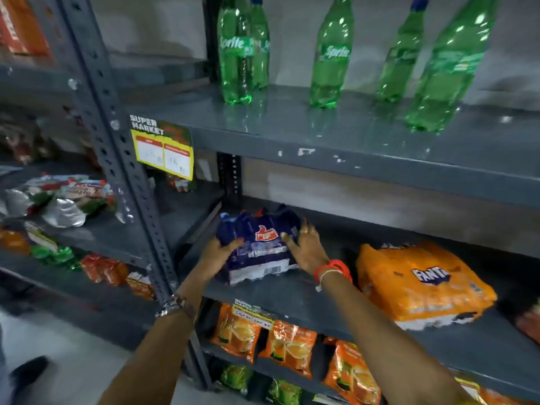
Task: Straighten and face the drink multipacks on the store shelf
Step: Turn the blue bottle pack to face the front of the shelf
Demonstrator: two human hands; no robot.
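Observation:
A dark blue drink multipack (258, 247) with a red logo lies on the middle grey shelf (292, 299), near its left end. My left hand (217, 254) grips its left side, fingers curled onto the wrap. Pressed against its right side is my right hand (305, 248), fingers spread over the top edge. An orange Fanta multipack (420, 285) lies to the right on the same shelf, turned at an angle, apart from both hands.
Several green Sprite bottles (330, 54) stand on the shelf above. Orange drink-mix packets (287, 346) fill the shelf below. A perforated grey upright (122, 159) with a yellow price tag (163, 150) stands left. Snack packets (61, 197) crowd the left rack.

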